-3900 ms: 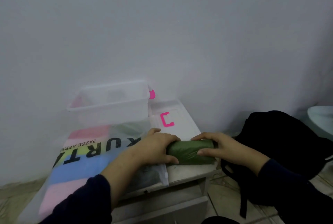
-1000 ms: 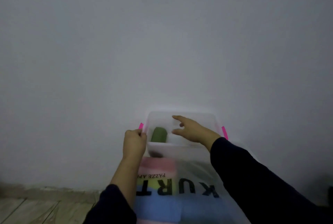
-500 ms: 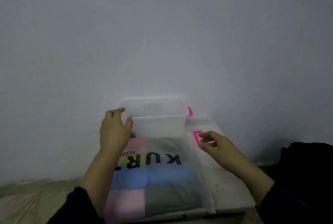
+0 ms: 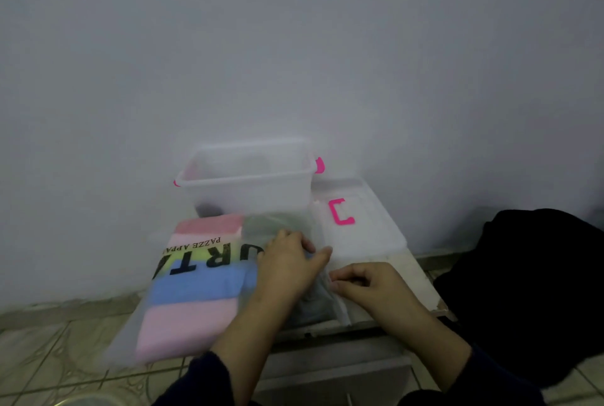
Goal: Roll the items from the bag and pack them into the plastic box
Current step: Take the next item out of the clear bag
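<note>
A clear plastic bag [image 4: 196, 291] printed with black letters lies on a small white table [image 4: 411, 271]. Folded pink, blue and grey cloths show through it. My left hand [image 4: 287, 271] lies on the bag's right part, fingers and thumb curled on the plastic at its open edge. Just to the right, my right hand [image 4: 369, 288] pinches the same edge. Behind the bag, against the wall, stands the clear plastic box [image 4: 245, 178] with pink latches. A dark shape [image 4: 209, 208] shows dimly through its lower left wall.
The box's clear lid [image 4: 362, 235] with a pink handle lies flat to the right of the box. A black bag [image 4: 529, 291] sits on the floor at the right. Tiled floor [image 4: 49, 350] lies left of the table, and the wall is close behind.
My left hand let go of the box's rim and came down onto the bag. My right hand moved in to the bag's open edge. The view tilted down.
</note>
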